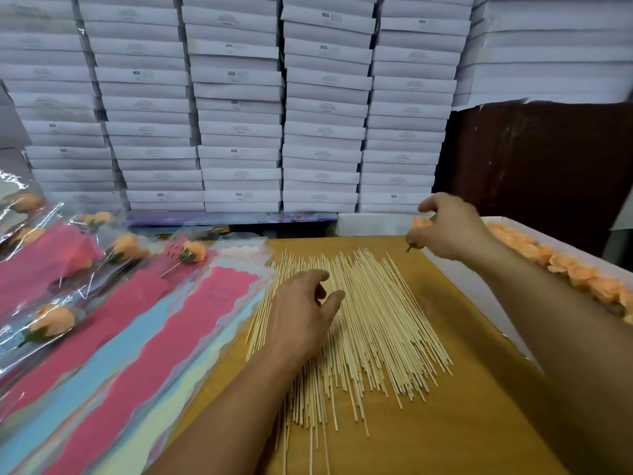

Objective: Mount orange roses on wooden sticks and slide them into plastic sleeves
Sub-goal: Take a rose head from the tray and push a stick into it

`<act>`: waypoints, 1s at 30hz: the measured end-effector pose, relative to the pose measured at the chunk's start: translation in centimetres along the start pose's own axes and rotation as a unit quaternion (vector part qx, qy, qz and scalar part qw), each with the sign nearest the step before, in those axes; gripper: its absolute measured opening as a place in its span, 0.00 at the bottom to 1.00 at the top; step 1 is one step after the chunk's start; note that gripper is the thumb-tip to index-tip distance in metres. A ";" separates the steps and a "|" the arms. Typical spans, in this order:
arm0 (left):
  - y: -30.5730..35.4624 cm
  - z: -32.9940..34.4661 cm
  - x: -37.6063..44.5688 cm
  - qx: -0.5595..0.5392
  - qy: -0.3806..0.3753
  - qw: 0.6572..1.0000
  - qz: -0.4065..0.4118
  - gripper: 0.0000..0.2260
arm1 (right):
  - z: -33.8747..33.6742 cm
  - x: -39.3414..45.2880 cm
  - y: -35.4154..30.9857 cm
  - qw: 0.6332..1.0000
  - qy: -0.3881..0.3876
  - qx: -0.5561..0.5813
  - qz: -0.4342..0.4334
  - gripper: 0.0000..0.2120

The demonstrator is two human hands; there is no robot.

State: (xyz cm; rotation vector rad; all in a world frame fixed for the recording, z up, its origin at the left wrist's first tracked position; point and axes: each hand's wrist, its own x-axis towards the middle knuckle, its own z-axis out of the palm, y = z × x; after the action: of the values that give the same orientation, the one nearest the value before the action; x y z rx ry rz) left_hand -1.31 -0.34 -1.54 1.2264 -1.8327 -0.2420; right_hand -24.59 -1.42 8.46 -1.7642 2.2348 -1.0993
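A loose pile of thin wooden sticks point(370, 323) lies spread on the brown table point(462, 406). My left hand point(301, 313) hovers over the pile's left part, fingers loosely curled, nothing visibly between them. My right hand point(448, 228) grips an orange rose point(418, 223) with a green base, held above the near corner of a white box point(479, 289). More orange roses point(561, 265) fill that box at the right. Pink, blue and yellow plastic sleeves point(144, 337) lie fanned out at the left. Finished roses in sleeves point(51, 320) rest on them.
Stacks of white flat boxes point(239, 108) form a wall behind the table. A dark brown panel point(534, 166) stands at the back right. One sleeved rose on a stick point(190, 253) lies near the table's far edge.
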 end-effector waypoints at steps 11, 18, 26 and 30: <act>0.4 -0.3 -0.1 -0.056 -0.004 0.996 0.071 0.09 | 7.1 -7.1 -5.9 0.992 -0.103 0.045 -0.060 0.29; -0.3 -0.4 0.1 -0.021 0.037 0.999 0.006 0.02 | 6.0 -5.7 -4.7 0.959 -0.169 0.229 -0.011 0.13; -1.0 -0.7 0.5 -0.068 0.079 0.991 -0.082 0.22 | 11.5 -2.3 -4.3 0.987 -0.111 -0.115 -0.005 0.20; -1.0 -0.7 0.4 -0.087 0.090 0.990 -0.070 0.28 | 13.6 -2.3 -5.3 0.982 -0.119 -0.144 0.003 0.15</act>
State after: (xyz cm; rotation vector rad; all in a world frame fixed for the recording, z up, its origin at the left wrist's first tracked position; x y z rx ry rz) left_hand -0.16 -0.91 -1.48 1.2142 -1.5400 -0.3502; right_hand -12.94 -6.25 0.69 -1.8733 2.3368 -0.5474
